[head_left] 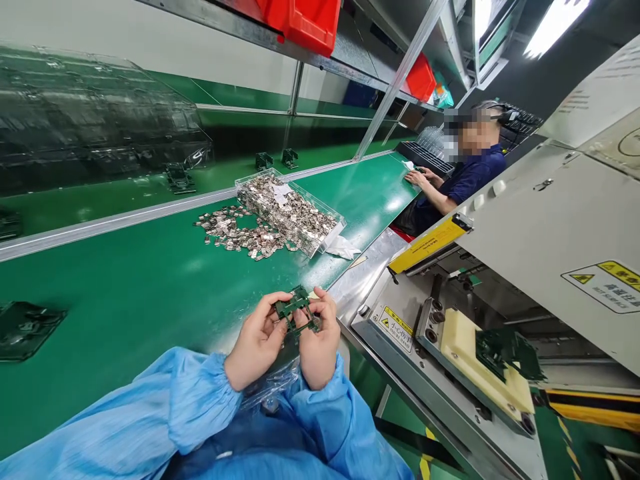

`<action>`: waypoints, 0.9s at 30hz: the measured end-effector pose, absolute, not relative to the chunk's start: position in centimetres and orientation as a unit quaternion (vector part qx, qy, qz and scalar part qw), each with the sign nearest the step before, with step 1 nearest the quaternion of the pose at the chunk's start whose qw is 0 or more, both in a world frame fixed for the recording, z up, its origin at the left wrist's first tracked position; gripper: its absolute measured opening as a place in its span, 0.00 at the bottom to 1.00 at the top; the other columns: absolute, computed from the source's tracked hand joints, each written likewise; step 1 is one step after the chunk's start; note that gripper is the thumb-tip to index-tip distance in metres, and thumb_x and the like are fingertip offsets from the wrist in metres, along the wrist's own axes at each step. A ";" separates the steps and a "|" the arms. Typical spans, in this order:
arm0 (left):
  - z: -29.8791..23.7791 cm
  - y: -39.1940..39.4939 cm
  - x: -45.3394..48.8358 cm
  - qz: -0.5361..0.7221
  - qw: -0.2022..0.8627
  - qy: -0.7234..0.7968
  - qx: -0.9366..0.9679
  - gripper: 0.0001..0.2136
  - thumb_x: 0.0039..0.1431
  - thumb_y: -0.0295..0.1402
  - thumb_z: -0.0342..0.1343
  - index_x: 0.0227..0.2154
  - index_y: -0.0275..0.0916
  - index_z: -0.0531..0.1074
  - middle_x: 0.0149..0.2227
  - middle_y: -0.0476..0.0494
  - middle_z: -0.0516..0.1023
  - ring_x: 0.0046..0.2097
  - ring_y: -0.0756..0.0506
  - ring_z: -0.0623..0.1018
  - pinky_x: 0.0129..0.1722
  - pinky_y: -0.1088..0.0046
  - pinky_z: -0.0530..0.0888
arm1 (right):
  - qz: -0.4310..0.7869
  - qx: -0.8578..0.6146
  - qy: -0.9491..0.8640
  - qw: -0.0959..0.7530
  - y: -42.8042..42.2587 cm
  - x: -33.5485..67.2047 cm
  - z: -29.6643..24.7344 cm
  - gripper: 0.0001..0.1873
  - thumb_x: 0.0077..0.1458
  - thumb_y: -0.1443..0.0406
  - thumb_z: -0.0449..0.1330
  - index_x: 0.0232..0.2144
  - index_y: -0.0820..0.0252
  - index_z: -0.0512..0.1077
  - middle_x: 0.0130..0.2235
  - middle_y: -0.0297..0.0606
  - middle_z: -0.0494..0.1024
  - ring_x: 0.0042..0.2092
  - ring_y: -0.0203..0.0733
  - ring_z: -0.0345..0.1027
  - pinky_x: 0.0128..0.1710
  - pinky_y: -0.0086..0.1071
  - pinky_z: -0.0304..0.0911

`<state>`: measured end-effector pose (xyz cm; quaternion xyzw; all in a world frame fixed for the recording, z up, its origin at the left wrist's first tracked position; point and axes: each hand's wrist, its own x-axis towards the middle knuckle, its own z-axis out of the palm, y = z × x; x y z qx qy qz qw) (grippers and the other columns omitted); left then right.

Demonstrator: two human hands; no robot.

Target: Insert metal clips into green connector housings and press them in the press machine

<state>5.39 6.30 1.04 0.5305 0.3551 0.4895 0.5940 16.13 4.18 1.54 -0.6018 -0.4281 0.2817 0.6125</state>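
Observation:
Both of my hands hold one small dark green plastic frame part (296, 308) over the near edge of the green bench (125, 293). My left hand (257, 343) pinches its left side, fingers curled. My right hand (319, 340) grips its right side, thumb on top. Both arms wear light blue sleeves. A crinkled clear plastic bag (273, 387) lies under my wrists. Farther out on the bench, a clear tray (290, 210) is full of small shiny metal pieces, and a loose pile of them (235, 230) is spilled beside it.
A press machine (525, 280) stands to my right with a cream fixture block (480, 363) holding a dark green part (507, 350). A conveyor belt (150, 180) behind the bench carries dark parts. A seated co-worker (465, 177) works farther along. Red bins (300, 20) sit overhead.

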 end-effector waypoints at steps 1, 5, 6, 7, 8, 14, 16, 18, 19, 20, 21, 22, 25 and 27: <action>1.1 6.3 5.3 0.488 0.591 0.355 0.536 0.15 0.57 0.32 0.55 0.47 0.41 0.64 0.48 0.41 0.73 0.45 0.45 0.77 0.48 0.69 0.73 | 0.318 -0.584 -0.412 0.623 4.2 16.3 1.6 0.11 0.51 0.61 0.64 0.32 0.58 0.66 0.53 0.46 0.66 0.50 0.48 0.65 0.48 0.41 0.63; 2.1 6.4 4.9 0.466 0.599 0.332 0.561 0.15 0.57 0.33 0.56 0.47 0.42 0.66 0.45 0.42 0.74 0.44 0.46 0.77 0.46 0.70 0.74 | 0.425 -0.498 -0.443 0.613 3.8 18.5 2.5 0.25 0.49 0.57 0.67 0.48 0.55 0.66 0.51 0.44 0.71 0.51 0.48 0.66 0.47 0.38 0.65; 2.7 6.5 4.8 0.448 0.606 0.324 0.572 0.14 0.57 0.33 0.56 0.47 0.42 0.66 0.44 0.42 0.75 0.43 0.46 0.77 0.45 0.71 0.75 | 0.419 -0.488 -0.476 0.600 3.4 19.4 3.0 0.30 0.48 0.57 0.68 0.52 0.54 0.64 0.53 0.45 0.69 0.54 0.49 0.64 0.48 0.38 0.65; 3.4 6.6 4.9 0.423 0.613 0.316 0.588 0.14 0.57 0.33 0.56 0.47 0.42 0.66 0.43 0.43 0.75 0.43 0.46 0.77 0.43 0.71 0.75 | 0.400 -0.484 -0.515 0.584 2.8 20.5 3.6 0.36 0.47 0.57 0.69 0.56 0.53 0.62 0.56 0.45 0.67 0.56 0.51 0.62 0.49 0.39 0.65; 4.3 6.8 5.0 0.390 0.618 0.306 0.610 0.14 0.57 0.32 0.56 0.47 0.42 0.67 0.42 0.43 0.76 0.42 0.46 0.77 0.41 0.72 0.75 | 0.370 -0.483 -0.554 0.569 2.0 21.5 4.3 0.39 0.46 0.57 0.70 0.59 0.51 0.60 0.59 0.44 0.65 0.58 0.51 0.60 0.51 0.40 0.64; 10.1 9.1 11.4 0.139 0.670 0.097 0.723 0.27 0.52 0.30 0.60 0.56 0.43 0.64 0.39 0.41 0.78 0.39 0.43 0.80 0.35 0.70 0.76 | 0.201 -0.533 -0.615 0.546 -6.7 29.4 8.7 0.34 0.44 0.59 0.72 0.54 0.50 0.68 0.51 0.43 0.73 0.53 0.54 0.66 0.55 0.46 0.61; 11.3 9.4 16.3 0.151 0.634 0.051 0.757 0.29 0.51 0.32 0.62 0.57 0.43 0.64 0.46 0.38 0.77 0.47 0.40 0.78 0.42 0.66 0.76 | 0.106 -0.581 -0.535 0.604 -10.5 32.5 9.3 0.34 0.44 0.58 0.72 0.53 0.53 0.68 0.51 0.46 0.73 0.52 0.56 0.67 0.54 0.48 0.63; 12.0 8.7 22.0 0.209 0.559 0.029 0.802 0.28 0.48 0.35 0.64 0.54 0.41 0.67 0.53 0.35 0.73 0.55 0.37 0.72 0.53 0.59 0.71 | -0.048 -0.621 -0.405 0.670 -13.8 35.7 9.5 0.34 0.46 0.59 0.70 0.55 0.56 0.66 0.52 0.48 0.72 0.53 0.54 0.67 0.54 0.49 0.63; 12.1 8.1 24.8 0.225 0.526 0.024 0.820 0.30 0.46 0.36 0.65 0.54 0.39 0.67 0.56 0.33 0.70 0.57 0.35 0.70 0.56 0.56 0.67 | -0.117 -0.632 -0.343 0.685 -15.2 37.2 9.4 0.35 0.46 0.60 0.70 0.56 0.57 0.65 0.53 0.49 0.70 0.54 0.54 0.66 0.55 0.49 0.61; 12.1 7.4 27.5 0.230 0.507 0.025 0.830 0.32 0.43 0.37 0.66 0.54 0.37 0.67 0.57 0.31 0.69 0.59 0.33 0.68 0.59 0.53 0.64 | -0.167 -0.641 -0.294 0.689 -16.3 38.8 9.3 0.35 0.46 0.61 0.70 0.56 0.58 0.64 0.54 0.49 0.69 0.56 0.53 0.64 0.56 0.50 0.59; 12.1 6.6 29.9 0.226 0.501 0.030 0.835 0.35 0.40 0.37 0.68 0.54 0.35 0.67 0.58 0.29 0.68 0.59 0.31 0.67 0.60 0.52 0.62 | -0.192 -0.652 -0.264 0.684 -17.0 40.2 9.2 0.36 0.46 0.62 0.70 0.56 0.59 0.64 0.54 0.49 0.69 0.57 0.53 0.62 0.58 0.50 0.57; 12.1 5.9 31.9 0.220 0.504 0.037 0.834 0.37 0.39 0.36 0.69 0.55 0.33 0.66 0.57 0.28 0.69 0.59 0.29 0.67 0.59 0.50 0.62 | -0.191 -0.665 -0.252 0.677 -17.5 41.4 9.0 0.37 0.45 0.61 0.70 0.56 0.59 0.64 0.55 0.49 0.69 0.58 0.53 0.62 0.59 0.50 0.56; 11.9 4.8 35.3 0.216 0.524 0.056 0.822 0.35 0.40 0.36 0.68 0.54 0.32 0.66 0.52 0.28 0.73 0.55 0.30 0.71 0.56 0.50 0.67 | -0.134 -0.693 -0.272 0.655 -17.2 43.9 8.9 0.37 0.42 0.58 0.71 0.54 0.61 0.65 0.53 0.50 0.70 0.56 0.54 0.63 0.57 0.49 0.58; 11.8 5.3 34.8 0.227 0.544 0.062 0.805 0.33 0.44 0.38 0.66 0.54 0.33 0.65 0.51 0.30 0.74 0.52 0.35 0.74 0.53 0.54 0.70 | -0.112 -0.701 -0.306 0.634 -15.8 44.7 9.2 0.37 0.44 0.57 0.70 0.54 0.61 0.65 0.52 0.50 0.71 0.54 0.53 0.66 0.54 0.47 0.63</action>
